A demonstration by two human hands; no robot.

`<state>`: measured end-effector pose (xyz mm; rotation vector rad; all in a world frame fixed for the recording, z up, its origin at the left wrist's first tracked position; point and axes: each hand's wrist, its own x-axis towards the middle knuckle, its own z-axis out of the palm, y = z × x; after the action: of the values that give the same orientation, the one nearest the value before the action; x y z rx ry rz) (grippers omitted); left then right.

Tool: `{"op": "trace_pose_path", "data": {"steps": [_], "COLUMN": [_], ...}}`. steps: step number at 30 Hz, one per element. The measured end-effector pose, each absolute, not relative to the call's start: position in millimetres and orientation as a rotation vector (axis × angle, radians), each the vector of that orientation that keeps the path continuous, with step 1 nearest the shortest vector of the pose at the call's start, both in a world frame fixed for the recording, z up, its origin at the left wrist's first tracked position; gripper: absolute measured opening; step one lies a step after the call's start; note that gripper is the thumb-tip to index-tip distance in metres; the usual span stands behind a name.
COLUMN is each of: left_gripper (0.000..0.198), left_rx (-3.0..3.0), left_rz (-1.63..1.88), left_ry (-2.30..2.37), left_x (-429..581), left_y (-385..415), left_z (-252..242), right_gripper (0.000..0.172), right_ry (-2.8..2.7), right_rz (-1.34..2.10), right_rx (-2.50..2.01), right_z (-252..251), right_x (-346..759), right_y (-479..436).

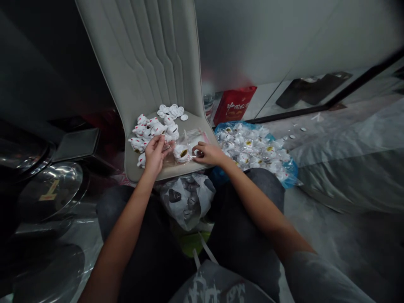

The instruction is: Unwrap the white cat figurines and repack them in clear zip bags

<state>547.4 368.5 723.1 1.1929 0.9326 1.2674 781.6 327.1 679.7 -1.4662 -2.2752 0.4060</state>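
Observation:
A cream chair seat (176, 170) in front of me carries a heap of small white cat figurines (151, 131) and a cluster of white round discs (171, 110). My left hand (155, 155) is closed on a clear plastic bag (172, 153) at its left end. A white figurine (182, 153) with a dark gold underside lies in that bag between my hands. My right hand (208, 154) rests on the seat at the bag's right side, fingers pinched around a small white piece. More clear bags (193, 135) lie flat behind.
A blue bag (285, 179) holding several wrapped figurines sits on the floor right of the chair. A white plastic bag (187, 200) lies between my knees. A red box (235, 104) stands behind. Dark shiny objects (47, 189) crowd the left. Loose discs (292, 136) dot the floor.

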Motion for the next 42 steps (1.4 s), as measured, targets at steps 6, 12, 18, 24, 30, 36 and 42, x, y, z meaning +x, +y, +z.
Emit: {"op": "trace_pose_path", "data": {"steps": [6,12,18,24,30,36,42], "left_gripper": [0.037,0.032,0.036,0.032,0.032,0.032,0.035], "left_rx": [1.028,1.000,0.986,0.988,0.924,0.887,1.062], "left_rz": [1.319,1.371,1.354,1.313,1.305,1.316,1.359], "left_ry": [0.896,0.886,0.880,0.880,0.867,0.845,0.900], "left_x": [552,547,547,553,561,568,566], "left_y": [369,375,373,372,366,362,367], "left_z": [726,735,735,727,721,717,715], "right_gripper": [0.031,0.036,0.047,0.047,0.045,0.034,0.038], "right_ry": [-2.301,-2.248,-2.328,-2.162,-1.767,-1.486,-1.330], "right_rz": [0.325,0.229,0.286,0.308,0.787,0.827,0.866], "right_rx": [-1.519,-1.636,-1.537,-1.522,-1.100,-1.033,-1.071], "right_z": [676,674,680,674,683,688,695], "right_x": [789,784,780,781,775,767,769], "right_y": [345,345,323,338,329,331,330]}}
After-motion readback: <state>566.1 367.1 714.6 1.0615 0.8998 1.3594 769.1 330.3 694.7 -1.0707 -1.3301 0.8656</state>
